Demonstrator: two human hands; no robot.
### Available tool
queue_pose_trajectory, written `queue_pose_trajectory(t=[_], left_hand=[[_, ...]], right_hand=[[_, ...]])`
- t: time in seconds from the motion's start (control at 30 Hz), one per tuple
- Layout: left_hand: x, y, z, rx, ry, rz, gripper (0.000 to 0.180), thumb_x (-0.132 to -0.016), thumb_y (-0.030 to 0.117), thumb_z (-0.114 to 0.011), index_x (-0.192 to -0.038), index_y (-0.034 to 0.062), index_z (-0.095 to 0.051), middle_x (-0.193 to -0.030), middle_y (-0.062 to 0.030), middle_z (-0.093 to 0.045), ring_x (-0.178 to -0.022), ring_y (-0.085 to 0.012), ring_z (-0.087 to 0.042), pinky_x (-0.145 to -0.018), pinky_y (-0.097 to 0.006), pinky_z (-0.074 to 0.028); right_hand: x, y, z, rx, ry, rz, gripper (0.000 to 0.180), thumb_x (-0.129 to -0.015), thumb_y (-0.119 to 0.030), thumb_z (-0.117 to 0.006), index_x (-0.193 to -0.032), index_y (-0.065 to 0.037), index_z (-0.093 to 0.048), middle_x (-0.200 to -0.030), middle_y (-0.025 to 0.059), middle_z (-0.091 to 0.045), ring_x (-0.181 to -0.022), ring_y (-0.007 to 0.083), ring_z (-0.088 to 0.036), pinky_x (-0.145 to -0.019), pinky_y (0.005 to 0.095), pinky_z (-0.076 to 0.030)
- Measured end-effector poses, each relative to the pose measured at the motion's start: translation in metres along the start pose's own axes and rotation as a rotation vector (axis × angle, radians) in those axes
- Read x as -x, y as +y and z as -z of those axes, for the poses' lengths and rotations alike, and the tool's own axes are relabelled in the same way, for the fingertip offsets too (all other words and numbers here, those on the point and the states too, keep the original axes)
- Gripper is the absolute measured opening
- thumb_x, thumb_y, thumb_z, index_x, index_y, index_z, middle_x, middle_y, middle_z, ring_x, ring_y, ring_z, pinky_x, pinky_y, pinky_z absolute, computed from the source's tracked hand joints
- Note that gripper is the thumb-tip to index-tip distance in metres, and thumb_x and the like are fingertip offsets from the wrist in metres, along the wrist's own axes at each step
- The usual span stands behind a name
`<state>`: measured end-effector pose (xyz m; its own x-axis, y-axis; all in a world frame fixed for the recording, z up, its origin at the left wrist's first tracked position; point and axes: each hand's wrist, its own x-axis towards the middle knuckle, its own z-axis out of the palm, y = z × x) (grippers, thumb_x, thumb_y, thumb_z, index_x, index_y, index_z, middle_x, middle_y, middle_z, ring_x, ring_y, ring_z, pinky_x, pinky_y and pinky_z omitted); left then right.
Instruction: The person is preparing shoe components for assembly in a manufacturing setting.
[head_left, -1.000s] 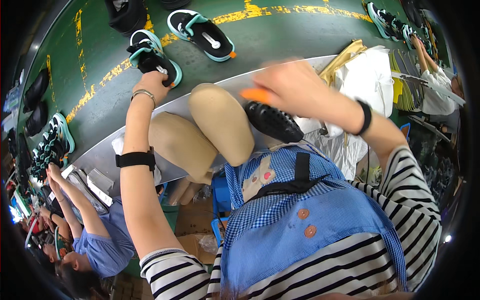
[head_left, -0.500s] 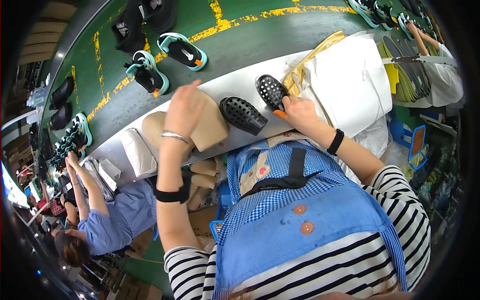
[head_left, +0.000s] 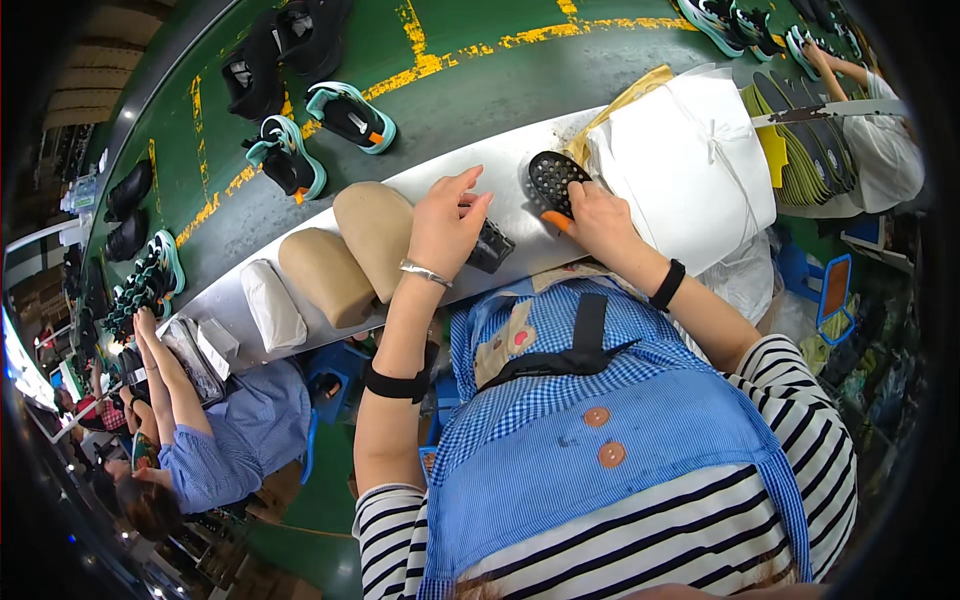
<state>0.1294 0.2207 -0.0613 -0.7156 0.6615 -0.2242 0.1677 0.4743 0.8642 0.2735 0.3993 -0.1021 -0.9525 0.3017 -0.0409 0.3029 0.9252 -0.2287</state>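
My right hand [head_left: 603, 222] is closed on a black perforated plastic shoe insert [head_left: 550, 172], its fingers at the insert's near end. An orange cover [head_left: 557, 222] sits on one digit of that hand. To its left, my left hand [head_left: 450, 225] hovers with fingers apart, the index finger stretched out. Beneath and beside it lies a second black insert [head_left: 492, 247], largely hidden by the hand; contact cannot be made out. Left of my left hand, two tan toe-shaped forms [head_left: 328, 277] lie side by side on the light bench [head_left: 410, 178].
White paper sheets [head_left: 685, 170] are stacked at the right over gold-coloured paper. A white wrapped bundle [head_left: 273, 303] lies left. Black and mint sneakers [head_left: 352, 117] stand on the green surface [head_left: 480, 85] beyond. Another person [head_left: 235, 420] works at the left, and someone's arms reach in at the far right.
My left hand has moved right, away from the tan forms to the left-hand black insert, which it now partly covers. My right hand stays on the other insert.
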Motion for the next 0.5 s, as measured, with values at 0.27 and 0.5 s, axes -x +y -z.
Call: queue_pose_trajectory(t=[0.27,0.5], left_hand=[[-0.007,0.002,-0.006,0.212,0.159,0.146,0.045,-0.086,0.008,-0.057,-0.129,0.0042,-0.046,-0.112,-0.0139,-0.058,-0.095,-0.0202,-0.061,-0.081,-0.030,-0.051],[0.001,0.056,0.016,1.181,-0.345,0.011,0.095,-0.070,0.041,-0.074,-0.141,0.0042,-0.024,-0.136,-0.0139,-0.041,-0.124,-0.0221,-0.042,-0.103,-0.036,-0.035]], right_hand=[[-0.024,0.001,0.035,-1.138,-0.086,-0.176,0.021,-0.090,-0.024,-0.056,-0.090,-0.004,-0.062,-0.078,0.0023,-0.064,-0.067,0.0123,-0.061,-0.054,0.0282,-0.046],[-0.047,-0.031,0.072,-2.385,-0.765,-0.457,0.029,-0.095,-0.023,-0.049,-0.107,0.001,-0.057,-0.098,0.0071,-0.063,-0.085,0.0118,-0.062,-0.076,0.0250,-0.053]])
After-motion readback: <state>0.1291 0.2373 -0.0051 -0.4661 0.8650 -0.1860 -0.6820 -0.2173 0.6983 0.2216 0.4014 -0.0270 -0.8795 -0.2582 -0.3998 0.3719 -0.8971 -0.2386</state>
